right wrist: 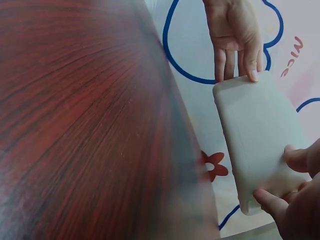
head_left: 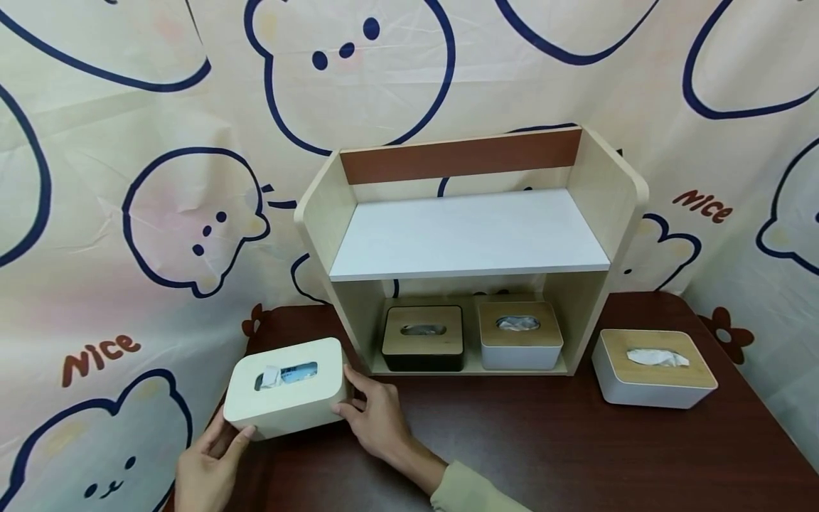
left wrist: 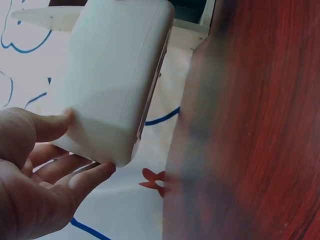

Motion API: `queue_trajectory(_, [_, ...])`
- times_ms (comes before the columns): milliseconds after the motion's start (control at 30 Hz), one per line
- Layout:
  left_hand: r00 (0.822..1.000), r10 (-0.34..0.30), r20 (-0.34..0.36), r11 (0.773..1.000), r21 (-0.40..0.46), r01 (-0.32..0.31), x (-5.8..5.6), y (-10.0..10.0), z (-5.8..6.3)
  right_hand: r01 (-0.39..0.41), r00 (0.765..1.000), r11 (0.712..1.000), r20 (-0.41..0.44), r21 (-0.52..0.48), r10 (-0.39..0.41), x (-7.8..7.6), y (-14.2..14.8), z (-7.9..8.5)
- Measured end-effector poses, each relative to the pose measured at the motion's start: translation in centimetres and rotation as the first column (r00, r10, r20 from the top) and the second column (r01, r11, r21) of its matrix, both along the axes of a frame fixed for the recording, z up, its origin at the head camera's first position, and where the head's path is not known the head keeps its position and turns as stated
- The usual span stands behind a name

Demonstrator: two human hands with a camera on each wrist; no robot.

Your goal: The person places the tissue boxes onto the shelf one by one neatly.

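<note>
A white tissue box (head_left: pixel 291 412) with an oval slot and a bit of tissue showing is held between both hands at the table's left side. My left hand (head_left: pixel 207 466) grips its left end, thumb on the front side and fingers beneath. At the right end, my right hand (head_left: pixel 380 419) pinches it with thumb and fingers. Both wrist views show the box raised above the table; in the left wrist view its plain side (left wrist: pixel 110 75) faces the camera, and in the right wrist view the box (right wrist: pixel 260 125) spans between the two hands.
A two-level shelf (head_left: pixel 470 235) stands at the back of the dark wooden table (head_left: pixel 512 441). Its lower level holds a black tissue box with a wooden lid (head_left: pixel 422 338) and a white one with a wooden lid (head_left: pixel 521 338). Another wooden-lidded box (head_left: pixel 655 370) sits at right.
</note>
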State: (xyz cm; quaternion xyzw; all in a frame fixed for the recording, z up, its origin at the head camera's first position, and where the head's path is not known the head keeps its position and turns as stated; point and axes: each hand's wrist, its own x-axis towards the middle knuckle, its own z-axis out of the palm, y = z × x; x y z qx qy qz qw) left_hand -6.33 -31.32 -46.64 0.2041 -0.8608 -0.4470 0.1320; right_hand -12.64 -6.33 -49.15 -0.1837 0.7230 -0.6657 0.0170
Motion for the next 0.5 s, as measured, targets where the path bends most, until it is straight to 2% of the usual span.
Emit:
queue_trajectory(267, [1.0, -0.007, 0.021, 1.0, -0.01, 0.008, 1.0, 1.8, 0.9, 0.015, 1.0, 1.0, 0.0, 0.019, -0.015, 1.0, 2.8, 1.2])
queue_trajectory(500, [1.0, 0.006, -0.007, 0.999, -0.035, -0.006, 2.0, 3.5, 1.4, 0.021, 1.0, 1.0, 0.009, 0.005, -0.021, 1.9, 4.7, 2.2])
